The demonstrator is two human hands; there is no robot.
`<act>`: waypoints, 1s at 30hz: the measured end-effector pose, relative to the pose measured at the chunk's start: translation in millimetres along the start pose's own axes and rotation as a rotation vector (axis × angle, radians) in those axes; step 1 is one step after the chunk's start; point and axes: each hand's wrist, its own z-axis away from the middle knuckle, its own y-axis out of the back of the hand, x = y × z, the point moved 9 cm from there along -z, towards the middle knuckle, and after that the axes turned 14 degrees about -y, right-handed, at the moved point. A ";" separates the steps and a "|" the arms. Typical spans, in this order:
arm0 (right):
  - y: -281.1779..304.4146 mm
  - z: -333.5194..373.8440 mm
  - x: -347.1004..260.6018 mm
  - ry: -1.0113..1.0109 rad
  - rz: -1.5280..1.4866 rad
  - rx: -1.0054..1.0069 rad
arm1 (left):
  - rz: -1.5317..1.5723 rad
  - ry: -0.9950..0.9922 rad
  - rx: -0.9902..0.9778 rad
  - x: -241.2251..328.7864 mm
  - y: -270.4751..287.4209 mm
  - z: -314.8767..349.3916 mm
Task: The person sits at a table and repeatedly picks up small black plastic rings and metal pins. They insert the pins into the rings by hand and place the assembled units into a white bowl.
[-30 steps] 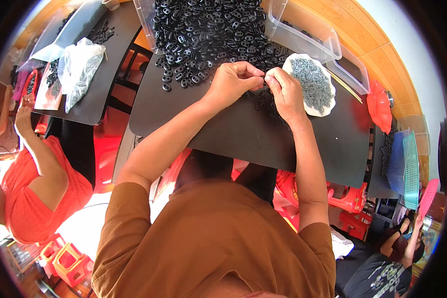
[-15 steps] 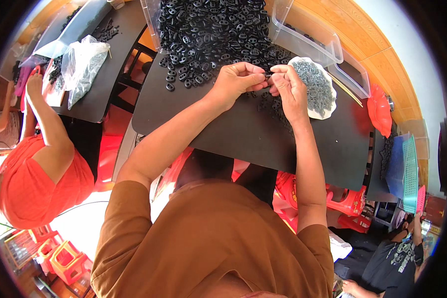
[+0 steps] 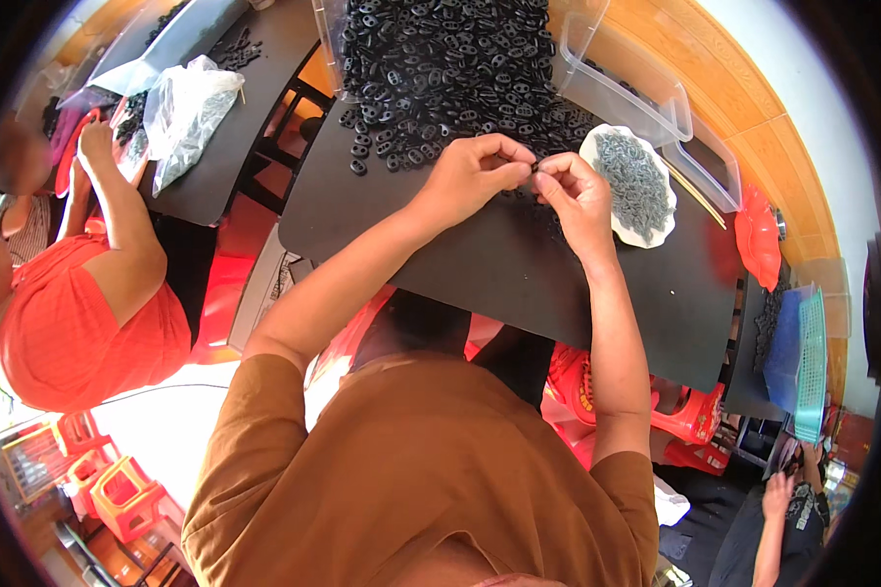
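Note:
Over the dark table, my left hand (image 3: 473,178) and my right hand (image 3: 578,201) meet with thumbs and fingers pinched together. A tiny dark piece (image 3: 534,167) shows between the fingertips, too small to name. Just beyond my hands spreads a big heap of black oval pieces with two holes (image 3: 440,68). Right of my right hand stands a white scalloped dish (image 3: 648,241), full of small grey, translucent pieces (image 3: 634,186). A few dark bits lie beneath my hands, partly hidden by them.
Clear plastic bins (image 3: 626,98) border the heap. Thin sticks (image 3: 697,186) and a red dish (image 3: 757,240) lie farther right, near a teal basket (image 3: 811,362). At the left, a person in red (image 3: 93,313) works at another table, beside a plastic bag (image 3: 194,117).
The view has shifted slightly, so the table and heap sit lower and farther right. My hands stay pinched together. At the lower right, another person's arm has risen.

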 end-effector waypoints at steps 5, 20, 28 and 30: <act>-28.5 20.6 -14.5 0.127 0.324 -0.038 | -0.780 -0.351 0.042 70.3 65.6 34.2; -54.2 30.6 -9.7 0.223 0.388 -0.130 | -1.209 -0.332 -0.290 57.5 67.7 13.0; -42.0 25.1 -5.7 0.135 0.221 -0.073 | -0.616 -0.153 -0.150 38.7 56.2 10.4; -39.7 21.8 0.7 0.086 0.167 -0.074 | -0.363 -0.014 -0.122 21.3 45.9 13.9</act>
